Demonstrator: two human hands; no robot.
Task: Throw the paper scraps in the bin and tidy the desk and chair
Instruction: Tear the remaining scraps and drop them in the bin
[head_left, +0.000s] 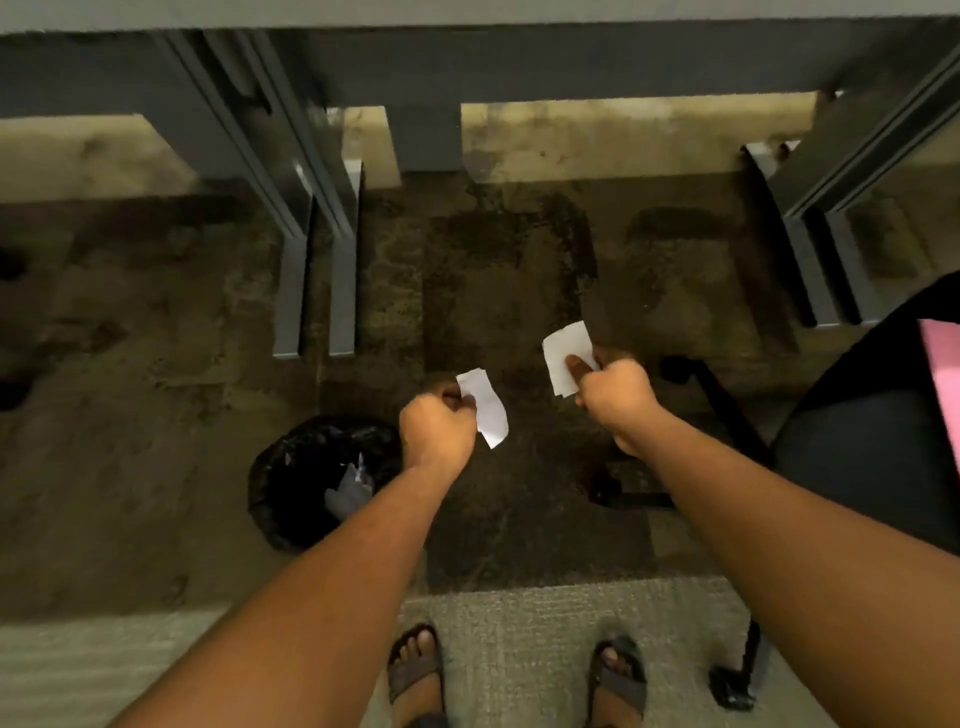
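I look straight down at the floor under a desk. My left hand (435, 434) is closed on a white paper scrap (488, 410) that hangs to its right. My right hand (615, 392) pinches another white paper scrap (563, 358) a little farther away and to the right. A round bin (301, 478) lined with a black bag stands on the floor just left of my left wrist, with something pale and crumpled inside it. Both hands are held above the floor, to the right of the bin's opening.
Grey desk legs (317, 291) stand ahead on the left and more grey legs (826, 270) on the right. A dark chair (872, 447) with black wheeled base arms sits at the right, with something pink (943, 379) on it. My sandalled feet (415, 670) are at the bottom.
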